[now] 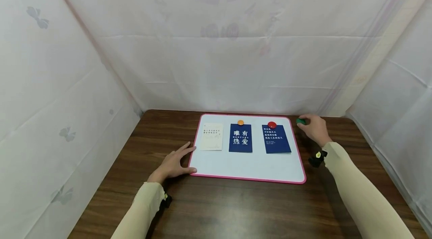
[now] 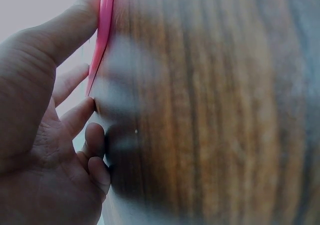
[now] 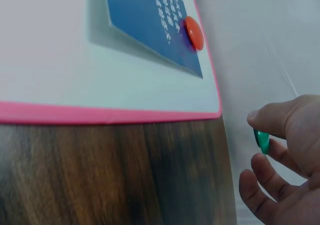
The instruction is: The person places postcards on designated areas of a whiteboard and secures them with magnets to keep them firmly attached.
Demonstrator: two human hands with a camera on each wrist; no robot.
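Sleeved forearms closest to the lens, then the brown tabletop (image 1: 236,209). Left hand (image 1: 173,164) flat, fingers spread, pressed against the pink left edge of the whiteboard (image 1: 249,167). Right hand (image 1: 315,129) off the board's far right corner, grip pinching a green magnet (image 1: 300,121).

Head view only: cream card (image 1: 211,137), middle blue card (image 1: 240,138) under an orange magnet (image 1: 240,122). Right wrist view: green magnet (image 3: 261,141) edge-on between thumb and fingers, mostly covered; red magnet (image 3: 194,33) on the right blue card (image 3: 150,20). Whiteboard long axis left-right. Left wrist view blurry.
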